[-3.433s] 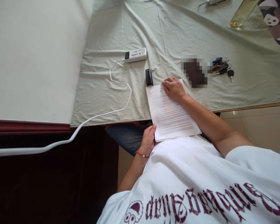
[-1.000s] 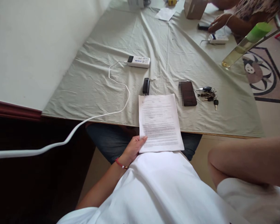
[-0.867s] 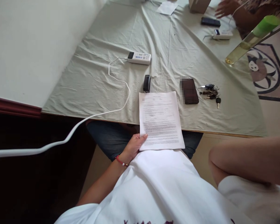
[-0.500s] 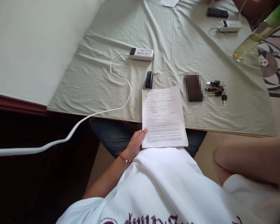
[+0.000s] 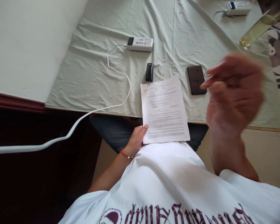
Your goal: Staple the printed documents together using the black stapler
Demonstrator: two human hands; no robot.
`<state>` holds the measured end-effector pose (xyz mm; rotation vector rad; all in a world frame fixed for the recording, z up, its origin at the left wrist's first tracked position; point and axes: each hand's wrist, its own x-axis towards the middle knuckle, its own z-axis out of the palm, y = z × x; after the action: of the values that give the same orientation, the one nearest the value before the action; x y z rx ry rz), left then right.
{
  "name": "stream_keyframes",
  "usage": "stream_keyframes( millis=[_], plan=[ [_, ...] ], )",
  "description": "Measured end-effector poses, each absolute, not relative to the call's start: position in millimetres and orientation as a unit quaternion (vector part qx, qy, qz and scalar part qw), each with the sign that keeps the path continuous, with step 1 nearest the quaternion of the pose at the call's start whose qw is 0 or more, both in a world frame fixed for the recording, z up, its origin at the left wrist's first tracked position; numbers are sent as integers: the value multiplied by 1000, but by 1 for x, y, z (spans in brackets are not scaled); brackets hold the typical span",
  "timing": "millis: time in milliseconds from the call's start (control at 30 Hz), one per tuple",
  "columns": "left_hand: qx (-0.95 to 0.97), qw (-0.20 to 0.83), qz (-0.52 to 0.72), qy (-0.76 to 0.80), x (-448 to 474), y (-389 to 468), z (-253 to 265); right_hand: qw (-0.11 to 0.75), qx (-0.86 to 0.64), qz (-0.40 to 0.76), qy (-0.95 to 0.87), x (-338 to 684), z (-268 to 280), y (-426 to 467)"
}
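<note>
My left hand (image 5: 139, 136), with a red bracelet at the wrist, is closed on the lower left edge of a stack of printed paper sheets (image 5: 164, 112). The thumb lies on top of the print and the other fingers are under the stack. The sheets rest between my lap and the table edge. My right hand (image 5: 233, 93) is raised over the right side of the table, blurred by motion. Its fingers look loosely bent and apart, with nothing visible in them. Close to its fingertips lies a black phone (image 5: 196, 80). The keys are mostly hidden behind this hand.
A small black stapler-like object (image 5: 149, 72) lies just beyond the sheets. Behind it is a white box-shaped device (image 5: 140, 44) with a white cable (image 5: 118, 105) running left. A similar device (image 5: 238, 8) and a bottle of yellowish liquid (image 5: 254, 32) are at far right on the green tablecloth (image 5: 88, 71).
My right hand has come up into view from the lower right and now covers the keys. My left hand keeps its hold on the sheets. The view has shifted slightly.
</note>
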<state>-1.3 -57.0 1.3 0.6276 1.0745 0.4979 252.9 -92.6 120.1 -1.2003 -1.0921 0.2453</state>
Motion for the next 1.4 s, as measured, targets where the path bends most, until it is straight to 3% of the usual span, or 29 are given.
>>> stream_keyframes(
  millis=[67, 267, 367, 533, 700, 867, 1233, 1400],
  plan=[
    [287, 789, 229, 493, -1, -56, -2, 635, -575, 143, -495, 251, 97, -81],
    [275, 810, 230, 464, 1, -55, -4, 304, -688, 130, -645, 266, 22, -85],
    [264, 811, 237, 466, 0, -56, 0, 242, -736, 115, -621, 272, 5, -94],
    [228, 827, 230, 459, -3, -56, 11, 236, -810, 90, -529, 270, 9, -108],
    [205, 822, 228, 479, -8, -54, 13, 225, -844, 223, -433, 263, 27, -118],
    [172, 826, 239, 481, -9, -54, 12, 232, -843, 285, -393, 262, 31, -128],
    [149, 817, 278, 483, -7, -55, 1, 254, -819, 275, -435, 267, 25, -141],
    [174, 807, 285, 486, -7, -56, -1, 310, -823, 290, -376, 283, 25, -144]
  ],
)
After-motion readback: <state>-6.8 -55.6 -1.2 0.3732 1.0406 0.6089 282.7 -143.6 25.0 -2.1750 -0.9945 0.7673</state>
